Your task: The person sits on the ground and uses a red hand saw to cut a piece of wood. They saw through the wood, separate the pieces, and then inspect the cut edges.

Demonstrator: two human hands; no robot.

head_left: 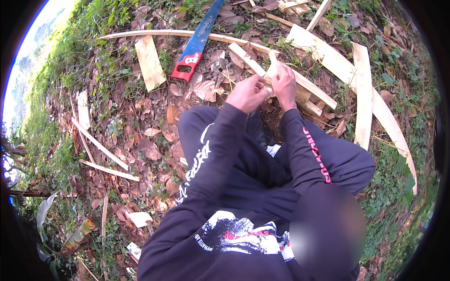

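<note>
My right hand [284, 85] is closed around a short strip of pale wood [273, 57], whose end sticks out above the fingers. Close beside it on the left, my left hand [249, 92] has its fingers curled inward against the strip's lower part; whatever lies between them is hidden. Just beyond the hands, a wooden batten [247, 59] slants across the ground. Another batten [315, 89] runs from behind my right hand toward the right. Both hands are in front of my crossed legs.
A handsaw [200, 35] with a red handle lies ahead to the left, across a long thin strip [140, 33]. Near it is a flat board [150, 63]. Long planks [362, 96] lie at the right, and thin sticks [101, 144] at the left, among dry leaves and grass.
</note>
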